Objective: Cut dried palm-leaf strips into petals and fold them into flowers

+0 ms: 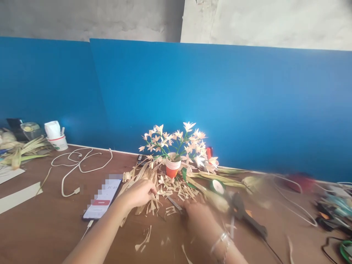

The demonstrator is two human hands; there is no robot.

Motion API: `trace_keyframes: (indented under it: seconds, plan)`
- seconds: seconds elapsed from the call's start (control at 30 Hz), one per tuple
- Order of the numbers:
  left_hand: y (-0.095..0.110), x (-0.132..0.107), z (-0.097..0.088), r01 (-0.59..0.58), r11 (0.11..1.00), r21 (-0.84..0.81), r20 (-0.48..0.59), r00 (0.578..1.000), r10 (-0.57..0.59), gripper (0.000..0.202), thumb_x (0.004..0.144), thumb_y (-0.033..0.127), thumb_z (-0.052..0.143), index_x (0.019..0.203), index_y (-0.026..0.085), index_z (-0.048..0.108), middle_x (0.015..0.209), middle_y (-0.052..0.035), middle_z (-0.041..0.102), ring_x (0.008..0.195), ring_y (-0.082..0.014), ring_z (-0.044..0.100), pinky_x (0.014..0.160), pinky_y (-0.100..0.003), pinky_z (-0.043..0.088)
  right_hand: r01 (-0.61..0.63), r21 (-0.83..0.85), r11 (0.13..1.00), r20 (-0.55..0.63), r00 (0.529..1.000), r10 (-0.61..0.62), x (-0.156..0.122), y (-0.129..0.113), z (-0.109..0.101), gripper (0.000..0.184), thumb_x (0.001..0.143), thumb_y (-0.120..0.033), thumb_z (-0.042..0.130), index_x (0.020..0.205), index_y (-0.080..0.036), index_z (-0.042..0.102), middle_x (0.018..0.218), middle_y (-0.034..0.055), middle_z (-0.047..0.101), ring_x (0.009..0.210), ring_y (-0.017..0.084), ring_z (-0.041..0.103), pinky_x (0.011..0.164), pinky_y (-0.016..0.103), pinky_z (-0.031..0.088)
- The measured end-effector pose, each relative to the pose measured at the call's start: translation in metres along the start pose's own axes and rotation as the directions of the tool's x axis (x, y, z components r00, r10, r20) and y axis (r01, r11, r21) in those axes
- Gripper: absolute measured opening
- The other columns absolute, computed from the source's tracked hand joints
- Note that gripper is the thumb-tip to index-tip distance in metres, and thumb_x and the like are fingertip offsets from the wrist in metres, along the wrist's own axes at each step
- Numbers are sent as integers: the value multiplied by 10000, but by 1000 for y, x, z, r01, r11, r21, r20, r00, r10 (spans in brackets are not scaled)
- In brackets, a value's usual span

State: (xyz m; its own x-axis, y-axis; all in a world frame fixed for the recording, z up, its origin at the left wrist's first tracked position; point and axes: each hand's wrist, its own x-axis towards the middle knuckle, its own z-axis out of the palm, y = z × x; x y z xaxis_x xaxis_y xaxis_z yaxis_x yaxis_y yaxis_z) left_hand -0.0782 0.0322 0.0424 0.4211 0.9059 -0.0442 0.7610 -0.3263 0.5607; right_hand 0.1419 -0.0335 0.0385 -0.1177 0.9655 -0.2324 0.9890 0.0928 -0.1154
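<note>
My left hand (141,193) is closed, fingers curled down over a pile of dried husk strips (143,172); whatever it pinches is hidden. My right hand (199,218) is smeared by motion at the handle end of a pair of scissors (175,203). The blades point away to the left, and I cannot tell whether the fingers grip the handles. Just beyond both hands stands an orange and white paper cup (172,169) holding pale handmade flowers (189,143) on green stems. Small cut husk petals (181,189) lie around its base.
A phone (101,201) lies left of my left arm, with a white cable (79,165) behind it. To the right is a black glue gun (246,216) with a cord. Long husks (220,179) extend rightward. A white cup (57,141) stands against the blue partition (192,91).
</note>
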Motion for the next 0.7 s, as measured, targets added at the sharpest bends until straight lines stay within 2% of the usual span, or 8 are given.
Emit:
trace_keyframes:
  seconds: [0.17,0.27,0.33,0.43,0.5,0.57,0.63,0.7]
  plan:
    - [2,1,2,-99,971,216,11,995,99,168,663,78,589,642,217,683,823,-64,651,886,-247,582,773,-331,406,24,-26,999,-28,999,-24,1,5,-2,290,641,-23,541,885,-140,648,861,133,687,777,255,653,610,283,396]
    - [14,-4,-11,-112,958,265,-51,990,130,218,735,84,509,663,224,659,802,-41,647,843,-223,579,769,-333,396,78,0,997,-65,995,-78,2,13,-4,218,687,-58,507,805,-182,642,850,83,690,775,206,637,616,257,373]
    - [25,-10,-23,-90,963,254,-122,985,124,212,784,172,504,646,226,655,756,-38,645,784,-220,578,744,-332,398,120,19,993,-109,987,-117,2,21,-5,215,668,-52,500,753,-196,634,763,47,684,723,176,615,593,246,341]
    - [38,-15,-37,-159,986,45,-268,949,165,190,787,304,545,679,248,691,736,-36,676,746,-216,589,713,-311,411,167,29,986,-192,968,-159,2,35,-6,200,631,-47,518,691,-201,631,675,27,645,665,163,570,565,259,288]
    - [43,-14,-38,-173,962,-210,-404,911,76,159,751,349,586,717,247,704,768,-39,699,716,-207,608,656,-285,432,169,75,983,-215,965,-150,3,44,-8,159,655,-79,536,669,-205,633,673,29,623,664,167,547,564,265,277]
    - [46,-10,-33,-186,877,-443,-483,874,-59,163,705,360,628,745,220,700,785,-43,711,735,-211,628,664,-281,457,175,231,957,-196,972,-131,3,48,-11,114,673,-118,562,669,-211,628,645,12,593,626,153,517,548,256,280]
    - [46,-4,-23,-191,774,-604,-496,850,-177,197,665,354,661,764,185,687,786,-51,713,754,-216,640,683,-286,473,197,515,834,-158,978,-133,4,44,-12,93,662,-172,618,740,-223,617,613,-22,561,574,130,486,522,236,296]
    - [47,3,-11,-184,691,-699,-495,822,-282,221,638,342,680,773,167,675,777,-53,707,757,-212,644,691,-288,480,208,813,543,-145,977,-158,5,31,-10,254,633,-252,690,863,-226,585,628,-44,556,556,118,482,507,222,329]
